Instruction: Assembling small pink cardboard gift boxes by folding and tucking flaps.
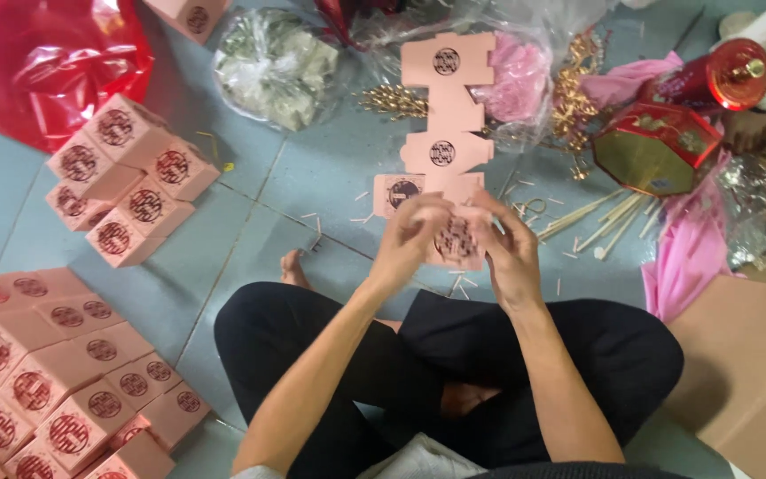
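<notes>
Tiled floor (312, 191); left hand (414, 235) and right hand (511, 253) grip flat pink box blank (448, 133); folded boxes (121, 182) piled nearby.

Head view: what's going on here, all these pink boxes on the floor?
A person sits cross-legged on a tiled floor, folding a flat pink cardboard box blank. The left hand and right hand both grip its lower end, where the panels are being bent together; the rest stands unfolded above the hands. Finished pink boxes sit in a small cluster to the left, with a bigger stack at lower left. A red octagonal box and thin wooden sticks lie to the right.
</notes>
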